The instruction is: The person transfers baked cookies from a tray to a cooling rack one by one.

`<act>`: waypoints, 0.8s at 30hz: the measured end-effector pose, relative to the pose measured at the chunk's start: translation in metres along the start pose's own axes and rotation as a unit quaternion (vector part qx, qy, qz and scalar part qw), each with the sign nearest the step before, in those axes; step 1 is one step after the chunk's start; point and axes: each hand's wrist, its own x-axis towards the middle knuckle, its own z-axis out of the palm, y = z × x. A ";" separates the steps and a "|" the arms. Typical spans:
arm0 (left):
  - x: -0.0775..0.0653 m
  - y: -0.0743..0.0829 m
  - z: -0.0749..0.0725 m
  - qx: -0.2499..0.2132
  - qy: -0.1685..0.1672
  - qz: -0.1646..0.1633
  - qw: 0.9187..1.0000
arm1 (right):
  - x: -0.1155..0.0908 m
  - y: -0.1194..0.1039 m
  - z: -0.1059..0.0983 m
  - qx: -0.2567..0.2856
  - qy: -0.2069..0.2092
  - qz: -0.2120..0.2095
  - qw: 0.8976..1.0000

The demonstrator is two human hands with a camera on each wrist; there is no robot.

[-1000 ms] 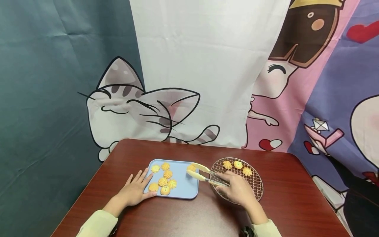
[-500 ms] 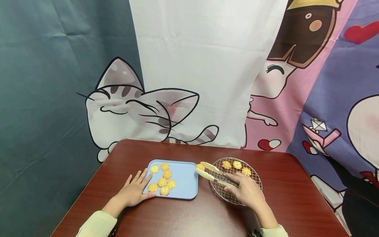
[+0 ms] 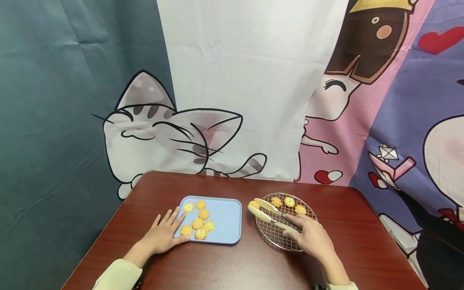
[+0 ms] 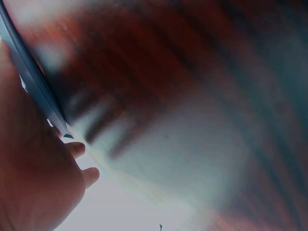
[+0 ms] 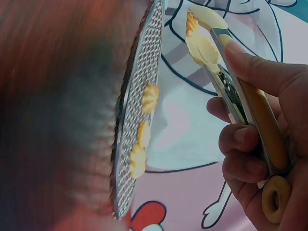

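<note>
My right hand [image 3: 314, 238] grips a pair of metal tongs [image 5: 263, 115] with cream tips and yellow handle grips. Between the tongs' tips is a swirled butter cookie [image 3: 254, 204], held above the left edge of a round wire rack [image 3: 277, 240]. In the right wrist view the cookie is raised off the mesh. Along the rack's far side lie three cookies [image 3: 289, 201]. My left hand [image 3: 159, 237] rests at the left edge of a light blue tray [image 3: 228, 225], fingers spread and straight. Several cookies [image 3: 204, 214] sit on the tray's left half.
Tray and rack stand side by side on a dark reddish wooden table [image 3: 224, 266], a narrow gap between them. A printed cloth [image 3: 232, 80] with cartoon figures hangs behind the table's far edge.
My right hand has carried the tongs and cookie rightward, from above the tray's right end, across the gap, to the rack's left edge. The left hand stays at the tray.
</note>
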 end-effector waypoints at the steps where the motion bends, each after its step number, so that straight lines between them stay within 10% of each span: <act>1: 0.000 0.000 0.000 0.000 -0.001 -0.002 1.000 | -0.002 0.002 -0.001 -0.003 -0.001 0.005 1.000; 24: 0.002 -0.003 0.006 0.005 0.004 -0.001 1.000 | -0.022 0.028 -0.019 -0.008 0.012 0.048 0.999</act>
